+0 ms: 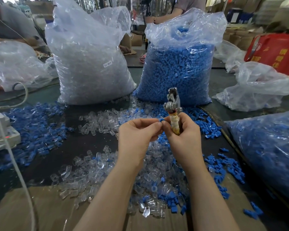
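My right hand [184,135] grips a metal plier-like tool [173,102] by its tape-wrapped handle, jaws pointing up. My left hand [137,132] pinches a small blue plastic piece [161,120] at its fingertips, right beside the tool's handle and touching my right fingers. Loose clear plastic caps [98,124] and blue pieces [212,129] lie scattered over the dark table under both hands.
A tall bag of clear caps [88,64] and a tall bag of blue pieces [178,64] stand behind. Another blue-filled bag [270,147] lies at the right. Flat cardboard [40,210] covers the near edge; a white cable [15,164] runs down the left. People work at the far side.
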### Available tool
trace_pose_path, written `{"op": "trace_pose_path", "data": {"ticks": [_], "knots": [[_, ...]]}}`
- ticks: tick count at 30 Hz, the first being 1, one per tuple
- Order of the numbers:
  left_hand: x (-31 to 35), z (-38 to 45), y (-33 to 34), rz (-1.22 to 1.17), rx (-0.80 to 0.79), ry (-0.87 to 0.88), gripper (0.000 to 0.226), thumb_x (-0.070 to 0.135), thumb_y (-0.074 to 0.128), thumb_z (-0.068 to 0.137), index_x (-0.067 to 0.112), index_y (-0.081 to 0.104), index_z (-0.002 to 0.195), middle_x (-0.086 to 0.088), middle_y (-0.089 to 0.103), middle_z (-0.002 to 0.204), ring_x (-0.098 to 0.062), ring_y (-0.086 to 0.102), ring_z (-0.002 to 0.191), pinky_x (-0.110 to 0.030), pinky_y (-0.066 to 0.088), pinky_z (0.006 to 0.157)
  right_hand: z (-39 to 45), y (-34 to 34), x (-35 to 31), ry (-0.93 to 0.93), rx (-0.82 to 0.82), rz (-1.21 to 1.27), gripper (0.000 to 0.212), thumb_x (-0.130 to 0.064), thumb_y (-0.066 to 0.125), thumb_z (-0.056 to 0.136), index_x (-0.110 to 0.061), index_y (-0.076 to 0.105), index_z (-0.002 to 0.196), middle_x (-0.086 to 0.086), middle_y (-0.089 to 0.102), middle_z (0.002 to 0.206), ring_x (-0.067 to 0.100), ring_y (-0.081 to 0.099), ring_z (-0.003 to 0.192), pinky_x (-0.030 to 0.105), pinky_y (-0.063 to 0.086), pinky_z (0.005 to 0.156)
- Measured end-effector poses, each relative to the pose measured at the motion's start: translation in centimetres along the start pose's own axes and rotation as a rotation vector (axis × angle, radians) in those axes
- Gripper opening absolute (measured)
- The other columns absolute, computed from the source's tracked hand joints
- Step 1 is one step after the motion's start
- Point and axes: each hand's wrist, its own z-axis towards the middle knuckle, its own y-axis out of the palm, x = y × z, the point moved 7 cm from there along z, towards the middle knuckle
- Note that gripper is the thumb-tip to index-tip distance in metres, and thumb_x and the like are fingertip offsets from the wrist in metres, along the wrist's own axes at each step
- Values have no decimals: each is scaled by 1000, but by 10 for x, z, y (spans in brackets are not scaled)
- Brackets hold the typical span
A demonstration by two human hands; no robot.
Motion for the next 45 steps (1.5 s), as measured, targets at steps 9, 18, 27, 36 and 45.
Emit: {"op": "trace_pose_path", "data": {"ticks": [9,18,27,36,45], "knots": [[9,-2,-4,229,101,180,16,9,83,75,23,74,73,6,74,69,-7,70,67,-16,54,62,-1,5,-1,21,-46,-23,10,-18,66,92,-9,64,90,6,58,65,10,43,56,38,38,53],[11,1,-13,325,175,245,17,13,80,79,24,71,70,9,72,66,-9,70,66,-29,59,69,1,8,5,96,-163,46,15,-12,65,92,-25,67,88,12,66,77,29,55,66,39,48,61],[20,4,-22,259,134,317,13,4,72,85,15,69,80,4,73,72,-9,72,69,-20,56,67,-4,10,17,165,-411,-140,9,-12,67,88,-18,66,94,4,67,86,29,62,83,42,52,73],[27,5,-23,233,60,354,4,0,69,87,4,69,86,-8,73,79,-12,72,72,-16,55,68,-6,13,14,146,-457,-196,13,-11,66,86,-11,61,98,16,64,89,40,59,84,54,50,73],[25,8,-23,218,0,342,11,1,69,86,11,69,82,-5,73,78,-15,72,73,-27,60,74,-7,15,18,146,-479,-219,26,0,56,81,-25,62,84,-18,56,57,3,40,47,19,33,48]]}}
